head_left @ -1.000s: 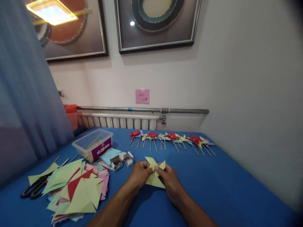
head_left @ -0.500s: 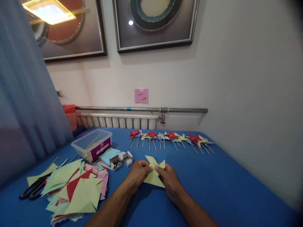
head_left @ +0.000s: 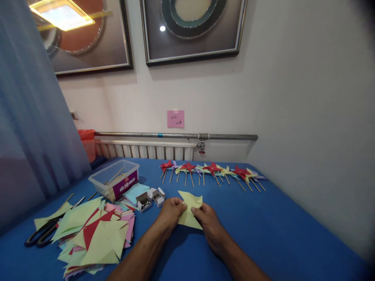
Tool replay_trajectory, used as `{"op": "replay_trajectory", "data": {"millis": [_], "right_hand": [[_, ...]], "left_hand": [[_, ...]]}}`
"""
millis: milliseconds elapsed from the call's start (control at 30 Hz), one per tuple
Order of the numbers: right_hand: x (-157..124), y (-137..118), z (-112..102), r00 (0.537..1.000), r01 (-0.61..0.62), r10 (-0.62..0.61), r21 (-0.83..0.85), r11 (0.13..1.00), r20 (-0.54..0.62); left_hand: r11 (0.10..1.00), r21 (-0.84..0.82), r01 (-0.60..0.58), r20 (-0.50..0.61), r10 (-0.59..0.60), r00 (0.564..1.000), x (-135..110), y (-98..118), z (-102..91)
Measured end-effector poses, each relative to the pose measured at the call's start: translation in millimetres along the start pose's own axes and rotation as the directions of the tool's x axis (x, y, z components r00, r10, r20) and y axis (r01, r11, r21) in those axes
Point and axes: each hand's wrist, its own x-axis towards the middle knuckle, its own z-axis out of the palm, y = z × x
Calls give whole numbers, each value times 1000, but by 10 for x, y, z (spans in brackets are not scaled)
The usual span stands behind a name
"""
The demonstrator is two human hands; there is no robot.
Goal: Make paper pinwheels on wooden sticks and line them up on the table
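Note:
Between my two hands is a pale yellow paper square (head_left: 191, 212) with cut corners, held just above the blue surface. My left hand (head_left: 172, 212) pinches its left side, thumb on top. On the right edge, my right hand (head_left: 207, 218) is closed with the thumb over the paper. The fingers under the sheet are hidden. Left of my hands, small boxes stand, one a white box (head_left: 144, 202) with shiny metal bits inside. Finished paper pinwheels (head_left: 212, 168) on sticks lie in a row beyond my hands.
A pile of cut coloured paper (head_left: 102, 242) lies at the left beside black-handled scissors (head_left: 43, 233). Behind it stands a clear plastic tub (head_left: 98, 180) with wooden sticks. A metal pipe (head_left: 231, 137) runs along the wall; a blue curtain (head_left: 32, 117) hangs left.
The upper right flap of the yellow paper was folded toward the middle and now lies flatter and spread out. Both hands keep nearly the same place.

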Motion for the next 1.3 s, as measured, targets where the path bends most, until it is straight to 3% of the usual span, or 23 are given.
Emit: {"op": "replay_trajectory", "data": {"millis": [233,567,667,733,800,867,900,1033,1300], "right_hand": [[121,170,-77,993,-14,10,-34,999,-121],[101,141,-90,990,-1,-8,-64,998,-140],[59,99,-45,995,-13,8,-48,999,-97],[43,79,-11,998,-23,18,-70,997,-65],[42,69,14,998,-27,20,-113,993,-56],[51,66,24,998,-27,17,-169,985,-62],[57,66,23,997,-27,13,-196,980,-72],[69,65,-8,994,-27,3,-215,976,-107],[3,41,-10,997,-74,74,-10,997,-26]], "left_hand": [[1000,0,14,1,-14,1000,6,-13,7],[1000,3,-3,41,3,999,-22,53,-26],[979,115,-166,-38,171,985,-56,187,-120],[871,296,-392,-20,416,909,-100,280,-177],[682,431,-590,129,601,789,-153,343,-203],[536,477,-696,276,661,698,-200,367,-196],[495,493,-715,322,660,679,-217,367,-184],[423,576,-699,385,614,689,-234,346,-149],[362,633,-685,419,583,696,-211,306,-195]]}}
